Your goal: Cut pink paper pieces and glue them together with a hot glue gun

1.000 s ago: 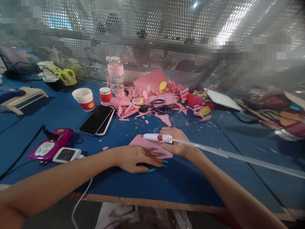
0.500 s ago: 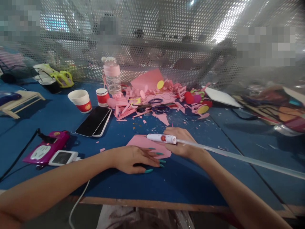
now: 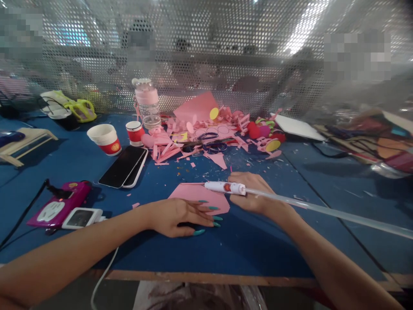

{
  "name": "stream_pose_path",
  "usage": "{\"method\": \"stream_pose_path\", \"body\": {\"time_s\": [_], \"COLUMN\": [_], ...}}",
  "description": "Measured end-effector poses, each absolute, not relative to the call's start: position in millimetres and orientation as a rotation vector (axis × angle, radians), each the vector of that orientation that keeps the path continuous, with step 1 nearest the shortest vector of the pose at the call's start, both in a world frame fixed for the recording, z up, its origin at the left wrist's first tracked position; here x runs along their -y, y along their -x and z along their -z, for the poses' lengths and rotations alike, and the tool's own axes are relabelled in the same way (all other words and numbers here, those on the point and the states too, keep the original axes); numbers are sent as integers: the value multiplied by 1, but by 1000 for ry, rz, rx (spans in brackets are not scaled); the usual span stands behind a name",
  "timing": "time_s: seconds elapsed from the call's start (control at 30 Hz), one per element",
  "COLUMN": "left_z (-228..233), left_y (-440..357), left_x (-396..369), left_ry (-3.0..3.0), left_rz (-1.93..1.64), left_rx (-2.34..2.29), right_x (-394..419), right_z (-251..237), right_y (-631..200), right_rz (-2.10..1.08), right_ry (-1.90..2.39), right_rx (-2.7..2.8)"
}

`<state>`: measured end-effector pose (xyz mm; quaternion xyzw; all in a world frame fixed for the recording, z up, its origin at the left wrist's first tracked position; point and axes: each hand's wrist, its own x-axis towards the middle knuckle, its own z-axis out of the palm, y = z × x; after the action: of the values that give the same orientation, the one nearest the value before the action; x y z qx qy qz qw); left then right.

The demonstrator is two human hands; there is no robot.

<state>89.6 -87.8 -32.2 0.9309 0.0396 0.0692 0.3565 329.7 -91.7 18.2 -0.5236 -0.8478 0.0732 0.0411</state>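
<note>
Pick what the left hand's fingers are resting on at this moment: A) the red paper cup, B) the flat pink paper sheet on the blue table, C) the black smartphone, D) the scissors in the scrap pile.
B: the left hand lies palm down with its fingertips on the pink paper sheet, while the smartphone, scissors and red paper cup lie farther back, untouched.

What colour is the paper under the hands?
Pink. The paper sheet lies flat on the blue table, clearest in the head view.
</note>
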Motion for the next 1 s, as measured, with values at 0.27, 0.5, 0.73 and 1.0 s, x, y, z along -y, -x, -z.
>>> {"method": "stream_pose_path", "body": {"time_s": [0.27,0.5,0.73,1.0], "left_z": [33,34,33,30], "left_y": [-90,-91,-92,-92], "left_x": [88,87,87,88], "left_ry": [-2434,-2435,-2427,-2425], "left_rz": [-150,-137,-151,-141], "left_rx": [-122,-125,-120,-136], "right_x": [94,95,96,97], "right_z": [-20,-18,-18,-10], "right_y": [-339,-351,-357,-375], "right_rz": [-257,-255,-240,-205], "right_ry": [1734,1808,1881,1842], "right_rx": [2544,2478,2431,2357]}}
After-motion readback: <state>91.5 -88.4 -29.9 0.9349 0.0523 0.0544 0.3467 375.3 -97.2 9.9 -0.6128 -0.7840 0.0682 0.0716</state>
